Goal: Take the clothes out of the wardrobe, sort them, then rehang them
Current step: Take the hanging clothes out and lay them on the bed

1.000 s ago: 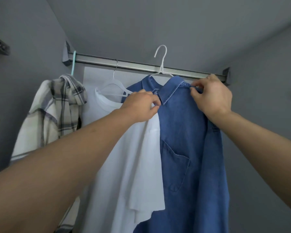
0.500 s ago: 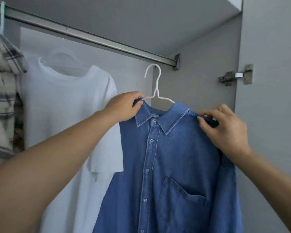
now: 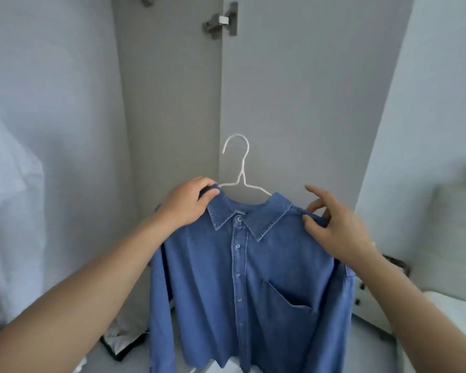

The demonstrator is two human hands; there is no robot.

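Since a moment ago the shirt (image 3: 253, 278) has come clear of the rail and swung rightward with the view, so it now hangs in front of the open door (image 3: 293, 90) instead of beside the white tee. Nearest, both forearms reach up and forward. The left hand (image 3: 186, 205) is closed on the shirt's left shoulder at the end of the hanger (image 3: 240, 170), thumb and fingers pinching cloth and wire together. The right hand (image 3: 336, 227) grips the other shoulder with thumb and lower fingers, while its index finger sticks out loose. Between the hands the shirt faces the camera, buttoned, collar up, pocket low on the right side of the view, its long axis hanging straight down and the hanger bar running level from hand to hand. The hook stands upright above the collar, free of any rail, about equally near both hands. Beyond is the door with its hinge (image 3: 221, 21) at the top. No brand, label or writing can be read anywhere.
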